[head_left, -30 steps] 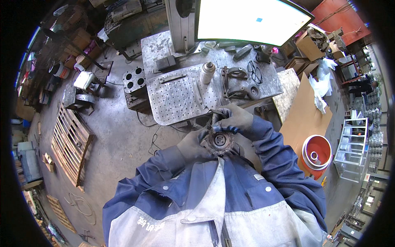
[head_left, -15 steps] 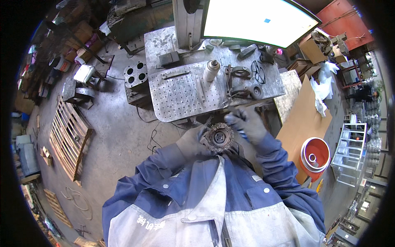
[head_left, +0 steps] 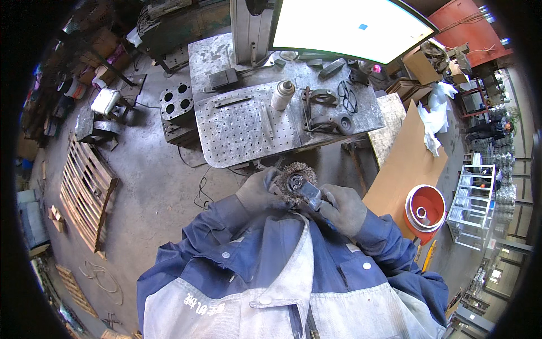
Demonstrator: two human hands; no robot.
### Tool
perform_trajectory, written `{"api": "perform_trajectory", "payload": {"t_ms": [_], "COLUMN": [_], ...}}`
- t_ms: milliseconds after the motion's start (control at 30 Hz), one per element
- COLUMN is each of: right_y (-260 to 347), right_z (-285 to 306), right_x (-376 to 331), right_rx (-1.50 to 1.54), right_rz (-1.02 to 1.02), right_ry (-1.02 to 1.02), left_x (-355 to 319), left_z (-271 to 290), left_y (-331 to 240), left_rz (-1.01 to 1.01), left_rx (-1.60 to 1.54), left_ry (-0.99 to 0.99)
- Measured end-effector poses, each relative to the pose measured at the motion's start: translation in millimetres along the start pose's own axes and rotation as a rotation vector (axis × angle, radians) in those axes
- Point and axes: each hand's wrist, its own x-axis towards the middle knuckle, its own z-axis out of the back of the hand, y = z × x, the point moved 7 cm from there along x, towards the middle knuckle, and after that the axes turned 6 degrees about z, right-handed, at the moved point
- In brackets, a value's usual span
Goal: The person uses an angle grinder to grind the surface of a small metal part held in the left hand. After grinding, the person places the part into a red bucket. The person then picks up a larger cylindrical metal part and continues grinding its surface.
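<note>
A round wire brush wheel [head_left: 301,169] with frayed bristles and a dark hub sits in front of my chest. My left hand [head_left: 257,191], in a grey glove, is closed on its left side; the fingertips are partly hidden behind the bristles. From the right, my gloved right hand [head_left: 345,210] grips a grey-and-blue hand tool [head_left: 310,194], possibly a wrench. The tool's head lies over the wheel's hub, and its exact kind is hard to make out. What lies behind the wheel is hidden.
Beyond my hands stands a metal workbench [head_left: 248,141] with a perforated plate, a spray can [head_left: 282,95], black glasses [head_left: 346,97] and a bright screen [head_left: 350,28]. A red-and-white bucket [head_left: 424,212] stands right, beside cardboard [head_left: 403,164]. Left are a four-holed block [head_left: 176,100] and a slatted pallet [head_left: 87,192].
My right hand has come down from above the wheel, bringing the grey-and-blue tool onto the hub. My left hand has stayed at the wheel, shifting slightly left with it.
</note>
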Motion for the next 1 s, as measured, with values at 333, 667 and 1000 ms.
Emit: {"api": "perform_trajectory", "payload": {"t_ms": [333, 667, 1000], "right_y": [-30.1, -30.9, 38.3], "right_z": [-33.6, -8.4, 27.8], "right_x": [-14.5, -3.4, 76.1], "right_rx": [0.408, -0.117, -0.970], "right_rz": [-0.366, 0.207, 0.657], "right_ry": [0.018, 0.109, 0.453], "left_x": [5.8, -7.8, -8.1], "left_z": [10.5, -9.2, -28.9], "left_y": [6.6, -3.7, -8.3], "left_rz": [-0.068, 0.036, 0.115], "left_rx": [0.255, 0.278, 0.192], "left_ry": [-0.078, -0.036, 0.072]}}
